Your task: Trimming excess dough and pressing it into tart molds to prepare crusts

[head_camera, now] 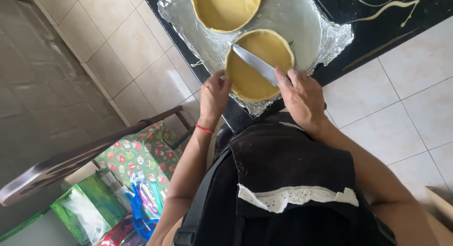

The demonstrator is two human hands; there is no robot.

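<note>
Two round tins lined with pale yellow dough rest on a foil-covered tray (306, 24) on a black table. My left hand (213, 96) grips the near left rim of the closer dough-lined tin (252, 78). My right hand (302, 97) holds a steel knife (255, 63) whose blade lies across that tin, its tip at the tin's upper left rim. The second dough-lined tin (226, 9) sits farther back, partly out of view.
The black table (377, 33) has pale streaks on it. A wooden chair (85, 154) stands at the left, with patterned and green gift bags (137, 156) beneath it. Beige tiles (406, 109) cover the floor.
</note>
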